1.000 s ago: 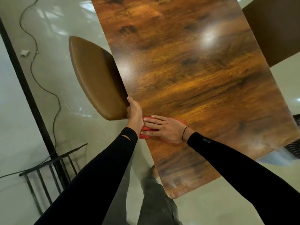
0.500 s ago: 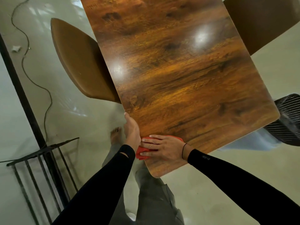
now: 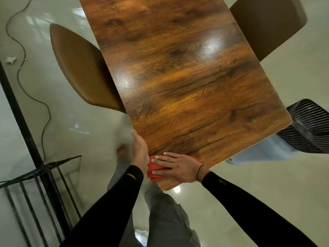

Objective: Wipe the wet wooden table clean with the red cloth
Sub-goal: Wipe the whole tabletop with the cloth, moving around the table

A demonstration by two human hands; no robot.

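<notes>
Far left, a black metal rack point(image 3: 41, 177) stands on the pale glossy floor point(image 3: 74, 122), with a dark cable point(image 3: 21, 50) snaking across the tiles above it and a small white scrap point(image 3: 10, 59) beside that cable. Moving in, a tan chair point(image 3: 78, 68) sits tucked partly under the table's left edge.

Now the left hand point(image 3: 139, 148): it rests against the left edge of the wooden table point(image 3: 187, 77), fingers extended along the rim and lying close together, gripping nothing that can be seen. A bare foot point(image 3: 122, 152) shows on the floor just left of it, grey trousers point(image 3: 165, 216) below.

Right beside that hand, at the near corner, there's the red cloth point(image 3: 154, 171), bunched up and hanging a little over the table's edge. The right hand point(image 3: 175, 167) lies flat on top of it, fingers straight, slightly spread, pointing left and pressing the cloth onto the wood. A thin black band circles that wrist; both sleeves are black.

The tabletop gleams with bright reflections. Over to the right, a darker brown chair point(image 3: 267, 24) stands at the far side, and a black wire-mesh object point(image 3: 309, 125) sits by the near right corner above something pale blue point(image 3: 263, 150).
</notes>
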